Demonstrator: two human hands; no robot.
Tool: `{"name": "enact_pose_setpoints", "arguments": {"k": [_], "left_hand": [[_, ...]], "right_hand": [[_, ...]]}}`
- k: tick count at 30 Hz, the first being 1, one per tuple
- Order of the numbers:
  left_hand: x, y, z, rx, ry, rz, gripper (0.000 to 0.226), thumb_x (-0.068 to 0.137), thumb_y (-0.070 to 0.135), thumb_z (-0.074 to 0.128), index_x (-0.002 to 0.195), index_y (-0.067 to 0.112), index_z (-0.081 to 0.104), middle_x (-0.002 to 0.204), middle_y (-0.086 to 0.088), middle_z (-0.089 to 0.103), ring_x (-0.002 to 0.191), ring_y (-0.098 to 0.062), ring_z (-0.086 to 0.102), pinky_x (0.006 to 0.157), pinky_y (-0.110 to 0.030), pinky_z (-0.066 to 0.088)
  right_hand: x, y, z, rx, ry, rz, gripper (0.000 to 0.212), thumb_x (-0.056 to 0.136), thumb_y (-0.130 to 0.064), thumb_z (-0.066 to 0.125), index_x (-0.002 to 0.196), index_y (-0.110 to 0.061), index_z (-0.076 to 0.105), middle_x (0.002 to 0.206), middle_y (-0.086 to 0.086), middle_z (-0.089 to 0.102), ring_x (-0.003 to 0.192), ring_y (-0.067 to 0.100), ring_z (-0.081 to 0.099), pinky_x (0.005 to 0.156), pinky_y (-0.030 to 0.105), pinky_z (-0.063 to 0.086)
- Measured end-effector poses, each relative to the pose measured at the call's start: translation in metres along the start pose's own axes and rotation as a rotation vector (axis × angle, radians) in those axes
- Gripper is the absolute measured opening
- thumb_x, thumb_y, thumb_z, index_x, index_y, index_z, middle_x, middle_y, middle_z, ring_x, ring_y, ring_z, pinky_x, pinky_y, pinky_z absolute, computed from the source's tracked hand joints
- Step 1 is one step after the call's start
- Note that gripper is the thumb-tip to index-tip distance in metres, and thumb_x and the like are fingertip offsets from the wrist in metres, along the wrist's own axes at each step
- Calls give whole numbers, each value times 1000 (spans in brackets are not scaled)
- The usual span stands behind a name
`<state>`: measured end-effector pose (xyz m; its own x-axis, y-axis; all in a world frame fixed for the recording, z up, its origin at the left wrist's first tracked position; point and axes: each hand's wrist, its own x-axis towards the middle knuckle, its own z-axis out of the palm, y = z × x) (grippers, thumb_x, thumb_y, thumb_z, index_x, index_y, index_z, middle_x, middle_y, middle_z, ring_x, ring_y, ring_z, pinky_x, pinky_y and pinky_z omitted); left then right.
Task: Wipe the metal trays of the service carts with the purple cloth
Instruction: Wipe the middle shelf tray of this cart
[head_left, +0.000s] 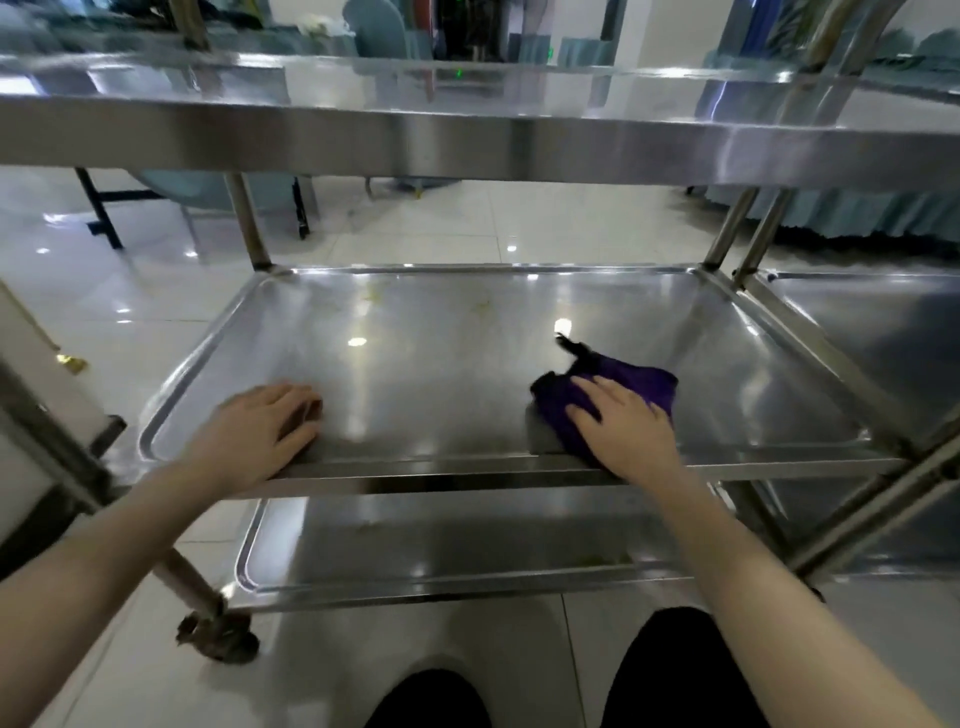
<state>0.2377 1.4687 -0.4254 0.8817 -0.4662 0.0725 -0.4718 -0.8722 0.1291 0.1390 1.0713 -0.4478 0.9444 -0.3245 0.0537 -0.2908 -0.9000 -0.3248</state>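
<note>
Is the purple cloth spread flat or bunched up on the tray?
Bunched up. The purple cloth lies crumpled, one corner sticking out, under the right hand pressing it on the middle tray.

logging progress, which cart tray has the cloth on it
The middle tray, where the right hand presses the purple cloth; not the top tray or bottom tray.

My right hand (623, 428) presses flat, fingers spread, on the purple cloth (647, 382) by the near edge of the middle tray (441, 358), toward its right side. My left hand (260, 431) rests on that same edge near the left corner, fingers relaxed. Faint yellowish marks (480, 307) show near the far edge. A lower tray (441, 551) lies beneath.
</note>
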Motion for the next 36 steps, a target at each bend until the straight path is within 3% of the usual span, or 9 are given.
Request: {"name": "enact_pose_setpoints", "arguments": {"k": [4,7,11,16,20,23,28,32,36], "left_hand": [[-9,-24,4,-67,20,-62,51,96,47,39,136,18,50,147,-2,45,139,-26,35,115,-39,24],[-5,-19,6,-61,34,-66,78,79,64,20,134,19,51,143,-1,47,134,-26,41,113,-39,27],[-4,-24,6,-42,55,-60,80,76,64,13,134,22,50,140,3,48,129,-23,45,109,-38,31],[-5,-31,8,-131,79,-43,76,76,59,20,132,18,51,132,-1,55,123,-25,49,105,-39,35],[0,-40,6,-179,77,-46,63,79,57,29,122,20,57,126,-1,60,116,-28,52,99,-40,38],[18,-51,-7,-144,49,-24,44,92,51,40,123,25,57,120,-1,64,112,-26,53,98,-42,40],[20,-75,2,45,91,-222,50,94,56,34,136,30,43,149,-3,37,141,-26,25,116,-46,15],[23,-76,8,7,78,-260,48,95,54,33,138,33,38,152,1,29,141,-22,24,115,-53,13],[26,-77,10,11,70,-258,50,96,55,30,141,35,34,155,5,26,141,-20,25,116,-55,12]], "right_hand": [[-1,75,-30,-66,26,298,53,97,-55,29,147,-41,30,158,-9,26,141,23,30,114,52,24],[7,46,-21,-76,16,353,54,96,-56,28,148,-41,26,159,-9,23,142,25,27,112,58,21],[22,-95,39,-35,20,37,50,97,-53,30,146,-40,30,158,-8,24,144,20,21,113,57,13],[19,-248,90,8,-139,-294,52,98,-52,27,148,-36,29,159,-4,22,146,21,15,115,58,3],[24,-204,81,53,-29,-285,48,97,-54,32,143,-39,37,153,-6,35,141,19,29,115,50,13],[36,-117,51,-48,130,-60,45,96,-50,38,139,-39,44,148,-6,42,134,20,41,111,46,29],[45,-19,6,-56,42,267,53,97,-56,27,147,-38,32,157,-5,29,140,27,31,112,57,23],[65,-80,22,-68,57,266,52,97,-52,32,147,-38,32,158,-6,26,142,24,26,113,59,19],[85,-209,67,-20,1,-27,50,99,-48,35,147,-37,32,158,-7,24,145,18,20,116,57,11]]}}
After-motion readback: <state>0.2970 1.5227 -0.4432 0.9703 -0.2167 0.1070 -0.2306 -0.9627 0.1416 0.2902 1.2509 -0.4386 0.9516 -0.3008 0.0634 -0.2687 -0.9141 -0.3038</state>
